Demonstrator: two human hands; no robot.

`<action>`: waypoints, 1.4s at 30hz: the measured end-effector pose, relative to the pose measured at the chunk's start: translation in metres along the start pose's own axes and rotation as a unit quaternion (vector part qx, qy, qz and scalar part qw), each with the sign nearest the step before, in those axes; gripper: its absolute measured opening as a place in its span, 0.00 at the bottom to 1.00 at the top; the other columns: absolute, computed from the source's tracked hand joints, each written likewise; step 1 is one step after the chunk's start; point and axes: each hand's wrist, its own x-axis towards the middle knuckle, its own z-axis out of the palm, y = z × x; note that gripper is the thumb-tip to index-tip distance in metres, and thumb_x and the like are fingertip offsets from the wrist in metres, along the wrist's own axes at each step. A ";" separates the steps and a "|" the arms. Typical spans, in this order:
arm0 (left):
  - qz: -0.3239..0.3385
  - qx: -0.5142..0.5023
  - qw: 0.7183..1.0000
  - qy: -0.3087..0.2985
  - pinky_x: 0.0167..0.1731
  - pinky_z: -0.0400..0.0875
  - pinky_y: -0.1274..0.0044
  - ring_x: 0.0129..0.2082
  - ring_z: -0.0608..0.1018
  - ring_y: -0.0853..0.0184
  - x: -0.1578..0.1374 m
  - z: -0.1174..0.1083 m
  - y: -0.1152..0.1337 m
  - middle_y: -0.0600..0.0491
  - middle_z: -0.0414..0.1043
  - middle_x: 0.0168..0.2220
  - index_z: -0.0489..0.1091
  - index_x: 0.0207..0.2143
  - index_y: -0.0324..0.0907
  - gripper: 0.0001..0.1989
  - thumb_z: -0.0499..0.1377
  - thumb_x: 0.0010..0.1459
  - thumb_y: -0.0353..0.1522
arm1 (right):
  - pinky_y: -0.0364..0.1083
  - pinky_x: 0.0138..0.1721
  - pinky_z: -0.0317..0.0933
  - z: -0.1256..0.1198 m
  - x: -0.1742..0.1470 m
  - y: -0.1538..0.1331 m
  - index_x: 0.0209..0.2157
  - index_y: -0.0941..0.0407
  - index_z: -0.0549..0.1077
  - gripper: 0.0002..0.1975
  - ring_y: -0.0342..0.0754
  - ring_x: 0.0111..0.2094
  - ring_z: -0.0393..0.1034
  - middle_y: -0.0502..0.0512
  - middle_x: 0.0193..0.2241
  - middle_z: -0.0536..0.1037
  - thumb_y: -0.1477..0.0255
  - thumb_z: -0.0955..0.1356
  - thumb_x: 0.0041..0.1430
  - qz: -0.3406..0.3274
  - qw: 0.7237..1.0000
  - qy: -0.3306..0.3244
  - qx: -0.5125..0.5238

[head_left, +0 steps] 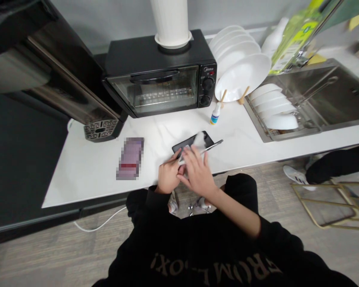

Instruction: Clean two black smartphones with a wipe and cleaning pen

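Note:
A thin, flat phone (214,146) with a silvery rim is seen nearly edge-on, tilted above the counter. My left hand (168,175) is closed on its near left end. Over the phone lies my right hand (199,173), fingers bent and slightly blurred, with a white wipe (200,141) showing just past the fingertips. Beneath both hands a black phone case (181,146) rests on the counter, partly covered. A small white bottle with a blue and yellow label (215,114) stands upright beyond them.
A toaster oven (155,87) stands at the back of the white counter (86,171). Left lies a pixelated purple rectangle (131,157), near a drinks machine (101,129). Racked white plates (242,75) and a sink (344,99) are right. Another person's shoe (297,175) shows below.

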 end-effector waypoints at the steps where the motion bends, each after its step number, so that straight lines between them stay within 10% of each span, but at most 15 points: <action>1: -0.003 0.008 1.000 -0.009 0.45 0.82 0.71 0.49 0.86 0.56 -0.001 0.001 -0.002 0.42 0.80 0.57 0.77 0.55 0.40 0.16 0.57 0.68 0.31 | 0.69 0.74 0.39 0.002 -0.001 -0.012 0.73 0.64 0.54 0.33 0.60 0.76 0.45 0.67 0.73 0.60 0.62 0.58 0.75 -0.035 0.999 -0.017 0.008; 5: -0.009 0.015 1.000 -0.008 0.46 0.82 0.71 0.48 0.86 0.56 -0.001 0.001 -0.003 0.42 0.81 0.55 0.77 0.55 0.41 0.16 0.59 0.67 0.31 | 0.68 0.75 0.34 0.000 -0.001 -0.001 0.74 0.58 0.53 0.33 0.57 0.75 0.50 0.63 0.72 0.62 0.59 0.59 0.75 -0.056 0.998 -0.022 0.014; 11: 0.007 -0.032 0.998 0.047 0.48 0.81 0.71 0.55 0.83 0.57 0.004 -0.007 0.008 0.46 0.76 0.62 0.77 0.55 0.46 0.15 0.56 0.73 0.39 | 0.72 0.73 0.36 -0.016 -0.001 0.070 0.74 0.62 0.52 0.38 0.66 0.75 0.49 0.70 0.71 0.63 0.51 0.59 0.73 0.116 0.991 0.071 -0.021; 21: -0.008 -0.004 1.000 -0.002 0.43 0.83 0.68 0.48 0.86 0.55 -0.001 0.003 -0.004 0.42 0.72 0.65 0.78 0.53 0.40 0.15 0.55 0.69 0.31 | 0.70 0.74 0.29 0.007 -0.014 -0.004 0.75 0.56 0.52 0.37 0.60 0.76 0.48 0.64 0.73 0.60 0.52 0.60 0.74 -0.079 0.997 -0.022 -0.001; 29: 0.029 -0.057 0.996 0.056 0.53 0.80 0.71 0.60 0.80 0.59 0.005 -0.006 0.008 0.49 0.77 0.60 0.76 0.56 0.47 0.14 0.57 0.72 0.35 | 0.69 0.73 0.40 -0.018 -0.007 0.061 0.68 0.64 0.61 0.37 0.66 0.74 0.51 0.72 0.67 0.68 0.49 0.59 0.73 0.121 0.989 0.083 -0.001; 37: 0.096 -0.134 0.975 0.151 0.69 0.64 0.55 0.73 0.63 0.54 -0.004 -0.010 0.000 0.40 0.64 0.70 0.75 0.54 0.40 0.15 0.52 0.70 0.27 | 0.60 0.74 0.40 0.006 -0.012 -0.013 0.68 0.59 0.63 0.32 0.57 0.68 0.62 0.65 0.63 0.74 0.53 0.61 0.74 -0.117 0.988 0.058 0.086; 42: 0.075 -0.256 0.947 0.177 0.64 0.72 0.60 0.59 0.81 0.59 -0.001 -0.027 0.027 0.45 0.79 0.58 0.76 0.48 0.44 0.09 0.61 0.68 0.26 | 0.65 0.66 0.55 -0.004 -0.009 0.030 0.60 0.57 0.68 0.28 0.61 0.58 0.70 0.68 0.56 0.77 0.50 0.58 0.74 0.065 0.948 0.149 0.273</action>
